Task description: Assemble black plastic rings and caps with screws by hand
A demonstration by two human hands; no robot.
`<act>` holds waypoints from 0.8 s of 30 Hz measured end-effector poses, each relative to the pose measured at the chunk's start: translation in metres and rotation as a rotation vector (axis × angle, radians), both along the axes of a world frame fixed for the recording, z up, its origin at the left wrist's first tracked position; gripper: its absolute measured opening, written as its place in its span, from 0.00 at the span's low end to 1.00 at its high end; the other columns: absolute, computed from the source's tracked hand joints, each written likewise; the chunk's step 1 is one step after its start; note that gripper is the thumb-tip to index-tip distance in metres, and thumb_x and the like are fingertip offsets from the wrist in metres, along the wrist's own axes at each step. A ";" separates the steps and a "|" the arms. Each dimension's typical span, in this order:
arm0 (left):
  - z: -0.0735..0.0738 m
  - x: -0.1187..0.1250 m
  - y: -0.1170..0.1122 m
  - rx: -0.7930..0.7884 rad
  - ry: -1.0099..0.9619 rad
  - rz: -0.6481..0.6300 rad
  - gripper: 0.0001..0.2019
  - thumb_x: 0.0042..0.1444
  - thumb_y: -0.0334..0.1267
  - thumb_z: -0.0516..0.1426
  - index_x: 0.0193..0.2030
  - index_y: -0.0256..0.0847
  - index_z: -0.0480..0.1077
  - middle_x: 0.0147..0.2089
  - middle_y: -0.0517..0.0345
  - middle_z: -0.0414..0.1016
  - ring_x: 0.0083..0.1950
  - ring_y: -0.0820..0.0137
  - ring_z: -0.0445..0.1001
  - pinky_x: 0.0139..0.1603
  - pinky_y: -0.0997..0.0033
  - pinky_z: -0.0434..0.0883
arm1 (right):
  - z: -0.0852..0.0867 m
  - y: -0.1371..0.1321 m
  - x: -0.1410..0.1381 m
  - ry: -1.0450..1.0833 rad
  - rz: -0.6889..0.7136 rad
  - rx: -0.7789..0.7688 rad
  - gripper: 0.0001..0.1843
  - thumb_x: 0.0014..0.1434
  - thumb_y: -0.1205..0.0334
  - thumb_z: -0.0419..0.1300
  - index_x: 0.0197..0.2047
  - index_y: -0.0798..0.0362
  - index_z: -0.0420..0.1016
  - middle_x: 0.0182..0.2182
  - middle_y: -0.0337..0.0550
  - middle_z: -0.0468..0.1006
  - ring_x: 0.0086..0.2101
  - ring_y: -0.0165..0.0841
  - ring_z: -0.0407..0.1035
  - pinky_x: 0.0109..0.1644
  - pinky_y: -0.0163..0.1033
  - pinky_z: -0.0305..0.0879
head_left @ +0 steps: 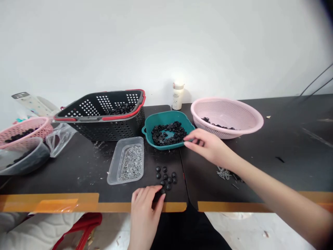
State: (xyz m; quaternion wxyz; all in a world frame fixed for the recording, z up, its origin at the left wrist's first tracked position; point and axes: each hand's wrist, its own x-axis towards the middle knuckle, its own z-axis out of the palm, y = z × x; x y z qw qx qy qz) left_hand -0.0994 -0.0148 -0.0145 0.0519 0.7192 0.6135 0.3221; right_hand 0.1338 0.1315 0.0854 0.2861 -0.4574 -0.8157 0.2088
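Note:
Several small, round black caps [165, 176] lie loosely grouped on the dark table, near its front edge. At the near side of that group is my left hand [147, 205], its thumb and index finger closed around one black cap [162, 191]. My right hand [205, 144] is at the right rim of a teal basin [169, 147], fingers pinched together; what they hold, if anything, is too small to make out. Inside the basin lie many small black ring-like parts [169, 139]. A clear plastic tub [113, 175] of silver screws [132, 162] stands left of the caps.
A black basket with a red-trimmed rim [117, 128] stands behind the tub. Pink basket [226, 130] at right holds black parts. Loose screws [223, 173] lie under my right forearm. A bottle [178, 97] stands by the wall; a pink basket [44, 126] and grey bowl [39, 158] sit left.

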 end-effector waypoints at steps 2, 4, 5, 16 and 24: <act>-0.002 0.002 0.003 -0.028 -0.046 0.076 0.04 0.59 0.37 0.59 0.41 0.43 0.72 0.35 0.57 0.79 0.35 0.63 0.75 0.39 0.60 0.70 | 0.003 0.037 -0.017 -0.227 0.023 -0.025 0.14 0.66 0.56 0.54 0.48 0.52 0.75 0.46 0.45 0.77 0.41 0.33 0.73 0.44 0.36 0.69; -0.003 0.002 0.005 -0.067 -0.086 0.120 0.04 0.58 0.38 0.60 0.40 0.44 0.72 0.34 0.58 0.78 0.35 0.62 0.74 0.37 0.61 0.71 | 0.000 0.072 -0.037 -0.328 0.082 -0.054 0.12 0.63 0.61 0.58 0.48 0.52 0.77 0.45 0.44 0.79 0.42 0.34 0.74 0.46 0.36 0.69; -0.004 0.002 0.006 -0.083 -0.102 0.126 0.04 0.57 0.37 0.60 0.40 0.44 0.72 0.33 0.58 0.78 0.35 0.62 0.74 0.37 0.61 0.72 | -0.003 0.088 -0.048 -0.376 0.113 -0.071 0.10 0.61 0.64 0.60 0.46 0.53 0.78 0.44 0.44 0.80 0.42 0.36 0.74 0.47 0.37 0.68; -0.001 0.009 -0.004 0.104 -0.116 0.120 0.10 0.61 0.39 0.56 0.48 0.42 0.72 0.38 0.54 0.79 0.36 0.64 0.76 0.38 0.64 0.73 | -0.031 0.134 -0.088 -0.638 0.226 -0.221 0.10 0.64 0.58 0.60 0.42 0.57 0.75 0.41 0.43 0.79 0.41 0.35 0.74 0.47 0.46 0.72; 0.016 0.032 -0.013 0.164 -0.445 0.060 0.08 0.60 0.34 0.57 0.46 0.43 0.74 0.36 0.54 0.80 0.36 0.67 0.77 0.40 0.68 0.74 | 0.015 0.061 -0.044 -0.239 0.267 -0.161 0.15 0.66 0.62 0.53 0.51 0.54 0.76 0.44 0.44 0.80 0.43 0.32 0.75 0.48 0.36 0.69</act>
